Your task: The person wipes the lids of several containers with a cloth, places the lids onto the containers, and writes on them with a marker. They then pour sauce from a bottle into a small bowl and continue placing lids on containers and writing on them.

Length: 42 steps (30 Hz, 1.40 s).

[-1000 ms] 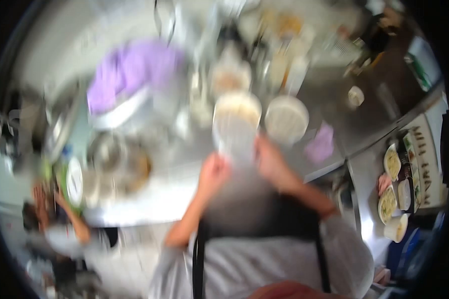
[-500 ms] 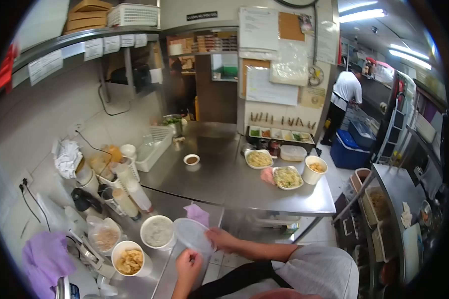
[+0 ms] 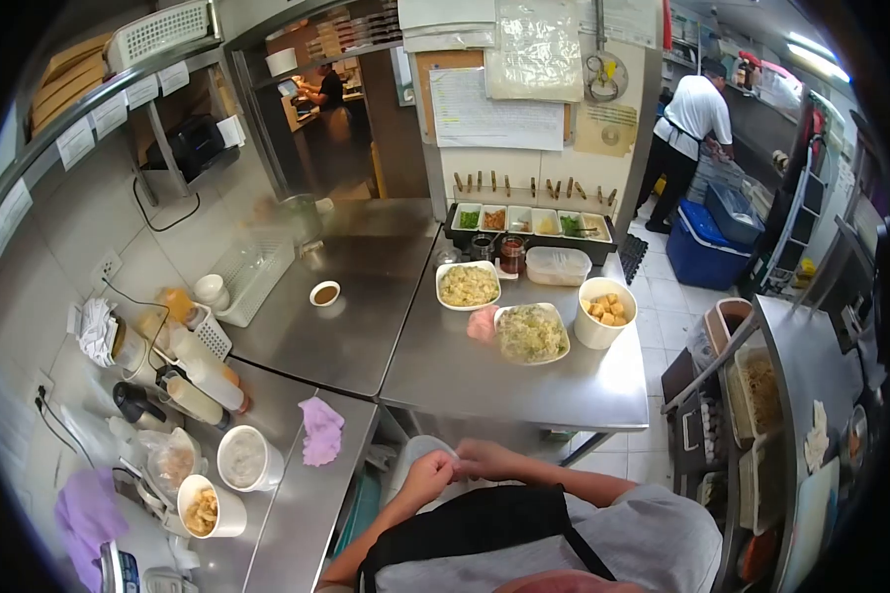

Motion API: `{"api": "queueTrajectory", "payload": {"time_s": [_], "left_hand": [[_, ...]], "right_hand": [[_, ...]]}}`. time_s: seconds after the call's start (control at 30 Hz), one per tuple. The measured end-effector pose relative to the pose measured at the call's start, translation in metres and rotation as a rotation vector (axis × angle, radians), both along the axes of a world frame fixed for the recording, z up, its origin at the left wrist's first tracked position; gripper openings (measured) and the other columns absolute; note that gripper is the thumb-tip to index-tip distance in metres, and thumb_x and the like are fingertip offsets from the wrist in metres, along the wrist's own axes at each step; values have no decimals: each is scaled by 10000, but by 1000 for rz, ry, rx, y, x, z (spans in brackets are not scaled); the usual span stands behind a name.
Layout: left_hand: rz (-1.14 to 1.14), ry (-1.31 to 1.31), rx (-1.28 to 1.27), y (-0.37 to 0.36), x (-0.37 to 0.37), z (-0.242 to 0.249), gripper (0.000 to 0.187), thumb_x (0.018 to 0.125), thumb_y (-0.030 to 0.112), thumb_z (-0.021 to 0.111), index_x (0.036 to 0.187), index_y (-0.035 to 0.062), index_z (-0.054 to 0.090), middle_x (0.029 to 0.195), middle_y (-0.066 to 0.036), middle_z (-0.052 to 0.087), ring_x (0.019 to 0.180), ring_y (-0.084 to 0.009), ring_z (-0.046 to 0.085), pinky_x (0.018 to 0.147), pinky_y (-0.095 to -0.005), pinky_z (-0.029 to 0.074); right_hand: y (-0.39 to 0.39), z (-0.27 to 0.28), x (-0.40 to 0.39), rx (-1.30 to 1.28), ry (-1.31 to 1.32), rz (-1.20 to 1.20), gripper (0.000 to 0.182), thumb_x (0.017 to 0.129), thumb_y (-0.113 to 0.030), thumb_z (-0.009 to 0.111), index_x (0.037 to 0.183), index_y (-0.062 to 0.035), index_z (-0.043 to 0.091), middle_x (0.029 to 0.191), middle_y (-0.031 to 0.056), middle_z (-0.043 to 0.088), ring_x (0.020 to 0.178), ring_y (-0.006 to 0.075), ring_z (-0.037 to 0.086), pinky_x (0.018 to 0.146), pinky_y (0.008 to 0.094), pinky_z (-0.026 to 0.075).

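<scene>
A translucent plastic lid (image 3: 415, 453) is held in front of my body, just off the counter edge. My left hand (image 3: 429, 476) is closed on it and covers part of it. My right hand (image 3: 489, 461) is also closed at the lid's edge, its fingertips meeting those of my left hand. To the left, a white tub (image 3: 250, 460) with pale contents stands beside a tub of golden pieces (image 3: 204, 508). A purple cloth (image 3: 321, 431) lies on the counter nearby.
Ahead are two bowls of noodle-like food (image 3: 469, 286) (image 3: 532, 334), a tub of yellow cubes (image 3: 606, 312) and a topping tray (image 3: 534, 225). A small sauce cup (image 3: 324, 294) sits farther left. Squeeze bottles (image 3: 208, 376) line the wall. A co-worker (image 3: 695, 128) stands at back right.
My view has turned and shifted right. Both hands and the lid have moved away from the white tub to in front of my body, and the hands have come together.
</scene>
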State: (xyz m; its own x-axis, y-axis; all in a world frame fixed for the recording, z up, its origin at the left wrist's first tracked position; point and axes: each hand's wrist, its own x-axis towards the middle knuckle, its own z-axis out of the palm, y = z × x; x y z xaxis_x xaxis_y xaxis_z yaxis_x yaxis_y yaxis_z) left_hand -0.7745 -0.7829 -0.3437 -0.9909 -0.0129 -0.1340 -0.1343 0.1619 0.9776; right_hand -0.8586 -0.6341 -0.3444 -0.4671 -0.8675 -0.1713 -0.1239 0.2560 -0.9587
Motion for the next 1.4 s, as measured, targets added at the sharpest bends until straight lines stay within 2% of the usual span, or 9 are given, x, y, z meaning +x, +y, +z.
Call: {"api": "queueTrajectory", "payload": {"time_s": [0.17, 0.27, 0.37, 0.57, 0.9, 1.13, 1.2, 1.27, 1.4], "left_hand": [[-77, -76, -198, 32, -26, -22, 161, 769, 166, 473, 721, 21, 522, 639, -84, 564, 584, -149, 543, 542, -272, 429], [-56, -109, -244, 38, -35, -23, 205, 757, 193, 450, 675, 30, 544, 633, -92, 561, 584, -184, 545, 546, -293, 423], [-72, -144, -306, 33, -42, -24, 239, 743, 200, 423, 655, 23, 558, 633, -96, 564, 591, -204, 543, 549, -312, 415], [8, -137, -334, 36, -41, -20, 243, 761, 202, 418, 662, 12, 533, 615, -98, 547, 591, -196, 546, 556, -319, 420], [20, -117, -481, 34, -28, -36, 128, 748, 117, 475, 668, 18, 485, 602, -86, 543, 555, -148, 531, 513, -290, 416], [31, -228, -435, 38, -28, -16, 71, 701, 97, 500, 667, 35, 491, 601, -71, 528, 557, -138, 526, 503, -285, 411], [79, -223, -363, 27, -19, -17, 69, 708, 90, 498, 664, 39, 488, 611, -63, 526, 567, -127, 528, 505, -270, 417], [188, -135, -339, 5, -3, -37, 76, 720, 84, 493, 658, 42, 481, 625, -53, 525, 579, -117, 528, 510, -252, 427], [442, -211, -232, -15, 25, -26, 96, 738, 99, 474, 669, 33, 486, 634, -54, 529, 592, -117, 538, 526, -246, 437]], "right_hand": [[36, -40, -26, 139, 24, -30, 212, 784, -200, 492, 854, -9, 551, 726, 76, 570, 634, 122, 553, 575, 255, 453], [45, -43, -22, -172, -513, -73, 202, 782, -185, 489, 857, -7, 550, 752, 84, 586, 643, 129, 564, 601, 248, 454], [36, -62, -19, -18, -8, -71, 180, 754, -170, 524, 827, -6, 538, 710, 90, 583, 656, 155, 572, 605, 276, 450], [31, -55, -23, 22, -134, 48, 203, 805, -164, 448, 910, -19, 542, 763, 56, 598, 708, 143, 569, 659, 281, 441], [18, -38, -21, 252, 345, -25, 188, 741, -225, 477, 792, -52, 530, 724, 180, 570, 664, 369, 550, 590, 444, 434], [32, -131, -53, 269, 305, -287, 188, 730, -154, 448, 787, 3, 535, 806, 246, 536, 768, 387, 522, 681, 437, 418], [43, -194, -64, 582, 450, -599, 224, 733, -134, 434, 869, 14, 532, 862, 234, 537, 799, 390, 512, 728, 420, 413], [95, -309, -92, 417, 818, -360, 294, 704, -146, 484, 946, 18, 511, 937, 235, 526, 873, 384, 499, 772, 407, 405], [156, -293, -130, 890, 470, -653, 305, 704, -154, 489, 956, 16, 507, 944, 234, 525, 880, 382, 499, 778, 404, 404]]}}
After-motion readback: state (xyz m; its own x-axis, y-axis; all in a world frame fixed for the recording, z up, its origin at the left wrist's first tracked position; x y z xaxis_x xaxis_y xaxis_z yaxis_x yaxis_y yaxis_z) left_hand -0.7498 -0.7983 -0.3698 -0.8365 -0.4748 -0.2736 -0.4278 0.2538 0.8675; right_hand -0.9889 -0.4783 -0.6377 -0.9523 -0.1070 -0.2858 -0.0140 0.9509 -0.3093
